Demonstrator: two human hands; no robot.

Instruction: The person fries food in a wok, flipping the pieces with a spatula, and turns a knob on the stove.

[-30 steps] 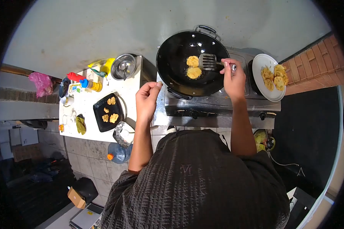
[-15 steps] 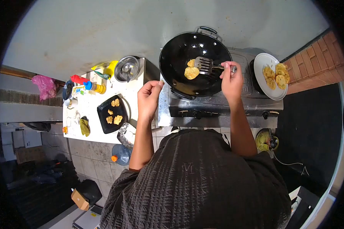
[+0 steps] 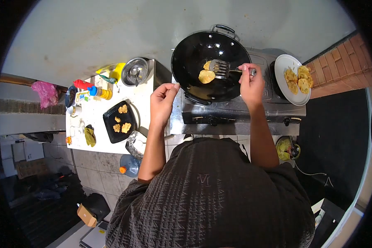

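Observation:
My right hand [image 3: 252, 86] is wrapped round the handle of a slotted metal spatula [image 3: 220, 68], whose head is down in the black wok [image 3: 190, 53]. Two yellow fried pieces lie in the wok; the spatula partly covers one, and the rounder golden piece [image 3: 206, 77] sits just below its head. Beside the wok's left rim, my left hand [image 3: 163, 101] is closed, thumb pressed to the curled fingers. Nothing shows between them.
The wok stands on a steel gas stove [image 3: 244, 113]. At right, a white plate [image 3: 286, 68] holds several fried pieces. On the white table [image 3: 101, 140] at left are a black tray [image 3: 110, 118] with food, a metal bowl [image 3: 127, 66], and a yellow bottle [image 3: 105, 94].
The whole view has shifted slightly, with the wok and table a little higher. My left hand has risen slightly beside the wok. The spatula and fried pieces stay nearly in place.

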